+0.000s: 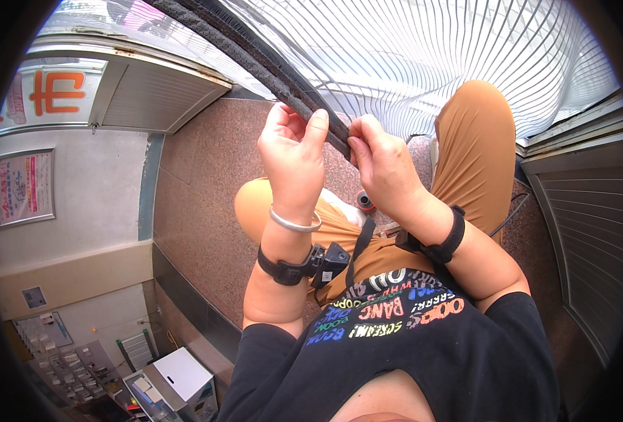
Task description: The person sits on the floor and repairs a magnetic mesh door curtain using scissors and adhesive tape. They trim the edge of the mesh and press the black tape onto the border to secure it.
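A long black edge strip (259, 70) slants down from the upper left, bordering a see-through curtain with thin dark stripes (396, 49). My left hand (294, 158) is closed near its lower end, thumb and fingers pinching the strip. Just to the right, my right hand (385, 165) pinches the same strip close to its bottom tip with thumb and forefinger. A short gap separates the two hands. What lies under the fingertips is hidden. Below the hands, between my legs, a small round red and dark object (365, 201) sits on the floor.
My bent knees in tan trousers (477, 141) flank the work. Ribbed metal door panels stand at the left (157, 95) and right (582, 232). A dark cable (512, 211) lies by the right panel. A white-topped cabinet (183, 374) is at lower left.
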The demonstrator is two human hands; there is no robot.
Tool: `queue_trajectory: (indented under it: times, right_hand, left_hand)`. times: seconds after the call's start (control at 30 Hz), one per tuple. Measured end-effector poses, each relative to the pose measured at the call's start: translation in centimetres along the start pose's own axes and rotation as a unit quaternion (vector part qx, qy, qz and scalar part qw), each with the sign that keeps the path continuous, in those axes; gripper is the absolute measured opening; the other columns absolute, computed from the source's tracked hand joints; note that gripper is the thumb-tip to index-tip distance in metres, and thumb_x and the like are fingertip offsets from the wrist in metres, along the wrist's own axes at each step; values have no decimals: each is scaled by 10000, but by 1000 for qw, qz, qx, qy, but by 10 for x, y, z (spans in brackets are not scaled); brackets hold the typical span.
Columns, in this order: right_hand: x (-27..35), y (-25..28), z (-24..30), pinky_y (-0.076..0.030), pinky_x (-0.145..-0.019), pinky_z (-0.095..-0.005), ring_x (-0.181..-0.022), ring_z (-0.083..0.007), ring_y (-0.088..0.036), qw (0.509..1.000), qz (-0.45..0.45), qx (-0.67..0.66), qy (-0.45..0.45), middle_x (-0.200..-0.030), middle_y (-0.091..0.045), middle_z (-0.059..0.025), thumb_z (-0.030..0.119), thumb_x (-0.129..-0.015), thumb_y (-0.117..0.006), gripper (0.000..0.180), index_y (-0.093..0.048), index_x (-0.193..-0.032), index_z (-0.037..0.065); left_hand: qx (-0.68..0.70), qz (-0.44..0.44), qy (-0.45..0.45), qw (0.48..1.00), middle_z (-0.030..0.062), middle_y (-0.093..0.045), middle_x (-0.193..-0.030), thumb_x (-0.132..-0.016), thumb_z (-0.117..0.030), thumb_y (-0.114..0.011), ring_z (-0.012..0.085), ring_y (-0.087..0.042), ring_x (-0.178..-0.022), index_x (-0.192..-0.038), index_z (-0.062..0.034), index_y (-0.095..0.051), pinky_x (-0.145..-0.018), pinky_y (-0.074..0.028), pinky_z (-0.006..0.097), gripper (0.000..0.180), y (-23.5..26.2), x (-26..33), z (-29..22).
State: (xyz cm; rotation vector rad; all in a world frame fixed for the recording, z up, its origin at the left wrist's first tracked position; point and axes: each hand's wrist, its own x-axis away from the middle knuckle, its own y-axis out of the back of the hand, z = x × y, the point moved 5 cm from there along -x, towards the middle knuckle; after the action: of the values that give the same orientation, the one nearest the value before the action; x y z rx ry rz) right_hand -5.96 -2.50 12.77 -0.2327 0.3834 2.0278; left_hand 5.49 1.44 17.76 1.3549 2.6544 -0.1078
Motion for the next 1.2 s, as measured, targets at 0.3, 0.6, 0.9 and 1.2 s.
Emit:
queue_trajectory:
  times: [0.3,0.6,0.9,1.2]
  right_hand:
    - [-1,-2,-4,-441,-522,-375,-589,-333,-580,998,-29,-57,0,-621,-550,-158,15,-847,-518,72,-500,-913,38]
    - [-1,-1,-8,-424,-486,-286,-502,-180,-541,991,-27,-131,-18,-570,-521,-92,-15,-847,-516,47,-511,-881,17]
    - [1,-3,-9,-428,-505,-250,-531,-114,-528,980,-11,-191,-47,-591,-535,-61,-19,-851,-521,25,-515,-874,-12]
    - [1,-3,-11,-422,-517,-222,-553,-79,-515,966,-11,-249,-70,-608,-545,-36,-21,-849,-531,38,-525,-886,-20]
  left_hand:
    - [-28,6,5,1000,50,-629,-828,-812,6,-609,74,-578,-722,-923,15,-573,-645,-464,198,117,2,2,-3]
    - [-40,9,14,999,66,-634,-824,-798,33,-611,74,-583,-723,-889,24,-568,-647,-465,189,101,2,4,-5]
    - [-18,22,14,999,71,-633,-836,-794,59,-601,77,-592,-739,-886,29,-558,-655,-476,191,105,-1,4,-10]
    - [-35,28,14,999,71,-636,-829,-791,45,-611,71,-591,-723,-878,24,-566,-642,-477,188,100,-3,4,-11]
